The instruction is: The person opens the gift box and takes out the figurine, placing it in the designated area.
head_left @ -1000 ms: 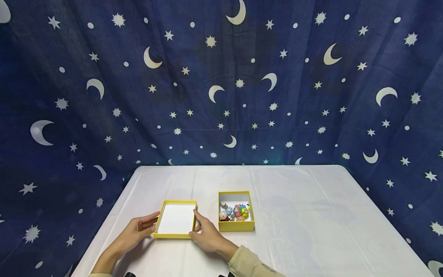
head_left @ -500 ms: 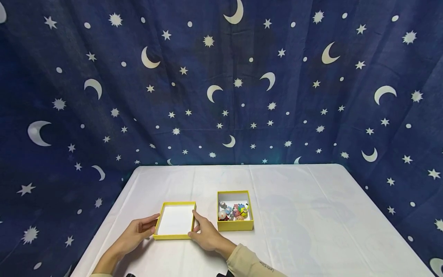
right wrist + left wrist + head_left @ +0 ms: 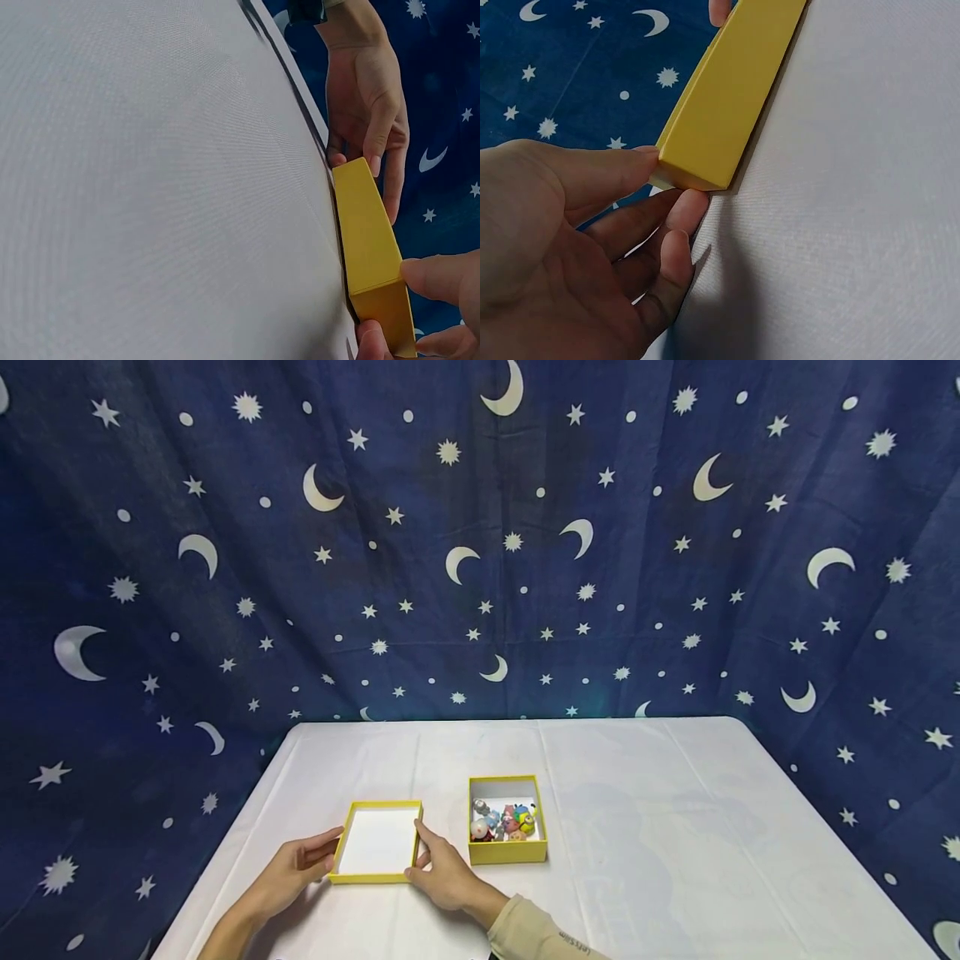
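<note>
A shallow yellow box lid (image 3: 378,843), white inside, lies with its hollow side up, left of the middle of the table. My left hand (image 3: 291,870) pinches its left side. In the left wrist view the thumb is at the upper edge of a corner and fingertips are beneath. On the opposite side my right hand (image 3: 448,872) grips the lid between thumb and fingers, at the near right corner. The right wrist view shows the yellow side wall (image 3: 367,232) between both hands. Part of the lid's right rim is hidden by the right hand.
To the right of the lid stands a deeper yellow box (image 3: 508,853) without a cover, holding several small colourful toy figures (image 3: 513,824). A white cloth covers the table (image 3: 675,843). Behind it hangs a dark blue curtain (image 3: 420,577) with moons and stars.
The lid and both hands have shifted slightly toward the near edge of the table. The hold on the lid looks the same, and the box with the figures has stayed put.
</note>
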`<control>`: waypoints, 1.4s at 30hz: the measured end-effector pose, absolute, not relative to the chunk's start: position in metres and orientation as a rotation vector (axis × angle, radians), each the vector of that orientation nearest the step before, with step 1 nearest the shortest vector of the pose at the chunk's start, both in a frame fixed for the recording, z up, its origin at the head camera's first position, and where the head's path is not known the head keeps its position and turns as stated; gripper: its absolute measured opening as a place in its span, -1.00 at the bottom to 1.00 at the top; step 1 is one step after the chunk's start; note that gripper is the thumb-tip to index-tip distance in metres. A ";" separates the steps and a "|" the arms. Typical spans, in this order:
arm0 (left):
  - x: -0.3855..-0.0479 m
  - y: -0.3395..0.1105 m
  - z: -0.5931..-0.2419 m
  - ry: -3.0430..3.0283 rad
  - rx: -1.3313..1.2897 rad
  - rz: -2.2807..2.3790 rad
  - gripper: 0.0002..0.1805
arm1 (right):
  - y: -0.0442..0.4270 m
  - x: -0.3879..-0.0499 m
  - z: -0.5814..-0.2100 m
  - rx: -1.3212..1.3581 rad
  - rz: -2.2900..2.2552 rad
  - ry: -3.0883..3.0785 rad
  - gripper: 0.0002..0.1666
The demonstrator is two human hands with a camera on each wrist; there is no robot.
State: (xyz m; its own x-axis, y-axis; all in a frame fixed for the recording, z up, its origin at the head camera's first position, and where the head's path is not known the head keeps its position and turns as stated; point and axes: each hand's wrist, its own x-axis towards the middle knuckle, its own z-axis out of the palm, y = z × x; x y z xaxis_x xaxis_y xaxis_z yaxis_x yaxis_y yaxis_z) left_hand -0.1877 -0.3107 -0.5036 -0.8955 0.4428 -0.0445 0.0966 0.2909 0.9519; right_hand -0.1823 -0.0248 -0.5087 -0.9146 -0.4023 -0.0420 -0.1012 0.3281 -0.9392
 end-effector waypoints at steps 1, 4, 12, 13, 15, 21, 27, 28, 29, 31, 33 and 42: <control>-0.187 -0.311 -0.504 2.262 0.495 1.643 -0.31 | -0.025 -0.182 -0.509 -0.454 -1.620 2.329 -0.04; -0.186 -0.311 -0.505 2.261 0.492 1.648 -0.31 | -0.026 -0.181 -0.509 -0.465 -1.632 2.328 -0.04; -0.185 -0.312 -0.507 2.270 0.459 1.626 -0.28 | -0.026 -0.177 -0.510 -0.462 -1.648 2.338 -0.04; -0.185 -0.312 -0.507 2.270 0.464 1.628 -0.28 | -0.026 -0.177 -0.510 -0.463 -1.647 2.341 -0.04; -0.185 -0.313 -0.507 2.268 0.466 1.632 -0.28 | -0.025 -0.177 -0.511 -0.464 -1.646 2.340 -0.04; -0.184 -0.312 -0.508 2.296 0.453 1.621 -0.28 | -0.024 -0.179 -0.512 -0.475 -1.634 2.358 -0.04; -0.186 -0.309 -0.505 2.337 0.486 1.611 -0.31 | -0.021 -0.182 -0.510 -0.486 -1.641 2.326 -0.04; -0.186 -0.309 -0.504 2.342 0.476 1.604 -0.31 | -0.021 -0.182 -0.509 -0.488 -1.653 2.313 -0.04; -0.186 -0.309 -0.504 2.353 0.459 1.591 -0.32 | -0.020 -0.183 -0.508 -0.477 -1.664 2.298 -0.05; -0.186 -0.308 -0.502 2.370 0.400 1.566 -0.32 | -0.020 -0.183 -0.506 -0.466 -1.686 2.274 -0.09; -0.184 -0.308 -0.500 2.385 0.329 1.540 -0.31 | -0.020 -0.183 -0.504 -0.452 -1.696 2.255 -0.12; -0.186 -0.310 -0.491 2.404 0.233 1.554 -0.33 | -0.015 -0.186 -0.499 -0.465 -1.706 2.224 -0.26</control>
State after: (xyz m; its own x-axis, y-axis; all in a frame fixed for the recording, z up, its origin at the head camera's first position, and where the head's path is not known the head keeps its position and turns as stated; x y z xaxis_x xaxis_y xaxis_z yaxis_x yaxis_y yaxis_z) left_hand -0.1859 -0.3105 -0.4907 -0.9510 0.2773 -0.1368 -0.0110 0.4119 0.9112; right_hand -0.1858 -0.0151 -0.4995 -0.9028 -0.4283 -0.0392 -0.0730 0.2424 -0.9674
